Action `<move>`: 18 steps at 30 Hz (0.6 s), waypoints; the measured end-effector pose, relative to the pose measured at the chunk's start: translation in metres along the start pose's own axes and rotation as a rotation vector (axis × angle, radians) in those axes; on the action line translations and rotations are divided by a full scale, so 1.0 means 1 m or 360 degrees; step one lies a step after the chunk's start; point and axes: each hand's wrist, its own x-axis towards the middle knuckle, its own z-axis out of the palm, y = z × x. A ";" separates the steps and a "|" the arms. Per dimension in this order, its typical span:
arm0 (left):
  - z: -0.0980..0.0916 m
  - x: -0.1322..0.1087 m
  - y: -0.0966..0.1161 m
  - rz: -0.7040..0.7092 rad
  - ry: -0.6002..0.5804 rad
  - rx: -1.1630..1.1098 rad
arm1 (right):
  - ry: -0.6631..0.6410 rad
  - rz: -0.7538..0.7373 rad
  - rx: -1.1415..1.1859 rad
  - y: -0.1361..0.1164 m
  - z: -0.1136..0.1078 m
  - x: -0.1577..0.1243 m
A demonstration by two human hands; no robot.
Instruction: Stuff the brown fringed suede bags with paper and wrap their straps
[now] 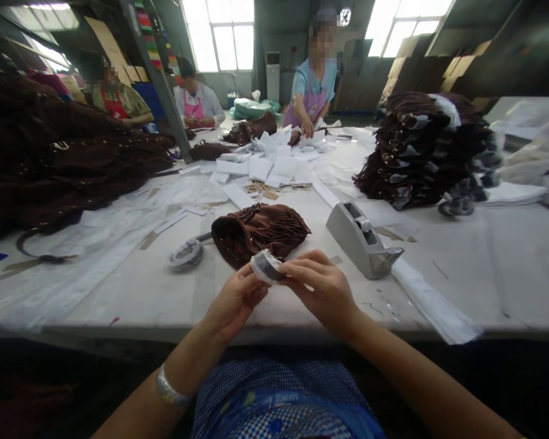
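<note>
Between my two hands, just above the table's front part, is a rolled dark strap (269,268) partly covered in thin white wrapping. My left hand (238,299) pinches its left side, and the fingers of my right hand (318,286) close on its right side. Right behind it lies a brown fringed bag (265,228), its opening facing left. A second coil of strap (186,254), wrapped in clear film, rests left of the bag and seems joined to it by a dark strip. To the right of my right hand stands a grey tape dispenser (361,241).
White paper pieces (274,161) are heaped mid-table. Brown bags pile up at left (73,158), and a tall stack of fringed bags (425,152) stands at right. White sheeting (432,299) hangs over the front edge. A co-worker (313,85) works across the table; two others sit at left.
</note>
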 end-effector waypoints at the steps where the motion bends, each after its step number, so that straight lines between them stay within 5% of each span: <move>1: 0.000 0.000 0.000 0.0018 0.0003 -0.0038 | 0.0019 0.0016 -0.0059 -0.002 0.001 0.000; 9: -0.004 -0.003 0.005 -0.0065 -0.0047 -0.0139 | -0.0046 0.0009 -0.0147 -0.002 0.001 0.003; 18: 0.005 -0.011 0.018 -0.0410 0.0043 -0.0222 | -0.0194 -0.0166 0.0100 0.008 0.003 0.012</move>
